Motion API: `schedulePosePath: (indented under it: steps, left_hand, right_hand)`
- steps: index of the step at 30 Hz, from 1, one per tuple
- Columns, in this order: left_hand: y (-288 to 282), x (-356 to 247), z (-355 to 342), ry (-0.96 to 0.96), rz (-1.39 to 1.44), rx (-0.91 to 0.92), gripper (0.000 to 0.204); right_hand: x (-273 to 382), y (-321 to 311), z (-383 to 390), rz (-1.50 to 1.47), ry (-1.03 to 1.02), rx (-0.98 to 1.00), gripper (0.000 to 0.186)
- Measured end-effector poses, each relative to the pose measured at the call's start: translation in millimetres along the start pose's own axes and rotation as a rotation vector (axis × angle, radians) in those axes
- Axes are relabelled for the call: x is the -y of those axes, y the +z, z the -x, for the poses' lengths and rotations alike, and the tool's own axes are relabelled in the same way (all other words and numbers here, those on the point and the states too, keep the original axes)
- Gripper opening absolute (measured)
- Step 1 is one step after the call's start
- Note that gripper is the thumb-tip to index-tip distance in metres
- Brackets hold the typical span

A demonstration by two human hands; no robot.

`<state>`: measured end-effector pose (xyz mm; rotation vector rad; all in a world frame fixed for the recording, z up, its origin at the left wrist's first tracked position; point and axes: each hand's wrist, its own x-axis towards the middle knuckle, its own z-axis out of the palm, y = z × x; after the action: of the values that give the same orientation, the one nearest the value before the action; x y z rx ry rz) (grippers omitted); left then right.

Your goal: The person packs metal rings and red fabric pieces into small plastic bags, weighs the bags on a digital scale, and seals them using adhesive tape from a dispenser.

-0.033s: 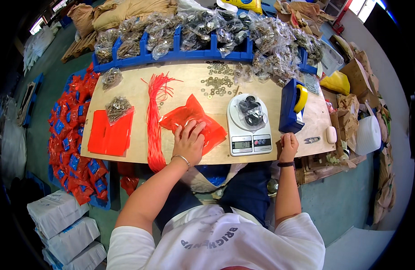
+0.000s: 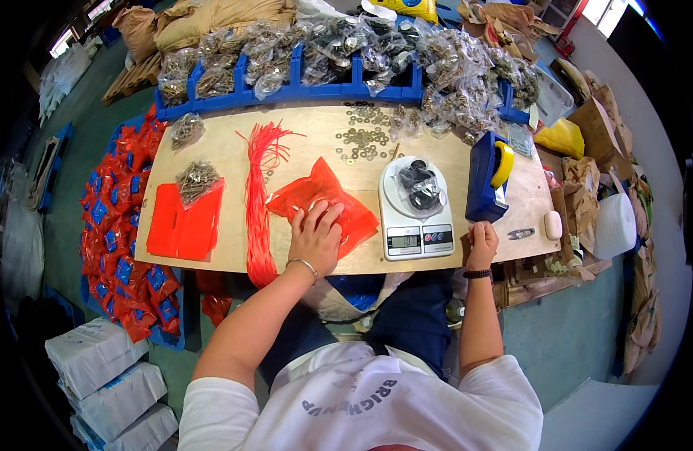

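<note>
"Plywood tabletop (image 2: pixel 530 195), head view: had anything just changed around the scale (image 2: pixel 419 240)?"

"Nothing visible since the preceding picture, so the handling seemed paused."

"And the red bag (image 2: pixel 354 218)?"

"It lay just left of the scale, beneath the left hand (image 2: pixel 316 237): palm down, fingers spread over it, apparently pressing rather than gripping."

"The right hand (image 2: pixel 482 244)?"

"Just right of the scale, near the tape dispenser (image 2: pixel 482 180), curled into a fist, forearm extended; whether it held anything, I couldn't tell."
</note>
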<state>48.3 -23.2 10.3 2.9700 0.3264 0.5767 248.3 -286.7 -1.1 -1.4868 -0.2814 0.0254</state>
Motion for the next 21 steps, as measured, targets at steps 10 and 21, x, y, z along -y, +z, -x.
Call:
schedulePosePath:
  steps: [10, 21]
  left_hand:
    - [-0.5, -0.5, -1.6, -0.012, -0.001, 0.059, 0.015]
    - [-0.5, -0.5, -0.7, 0.011, 0.026, 0.007, 0.014]
  right_hand:
    - [31.6, 21.7, 1.2, 0.598, -0.49, 0.267, 0.034]
    - [53.6, 95.8, -22.4, 1.249, -0.582, 0.521, 0.062]
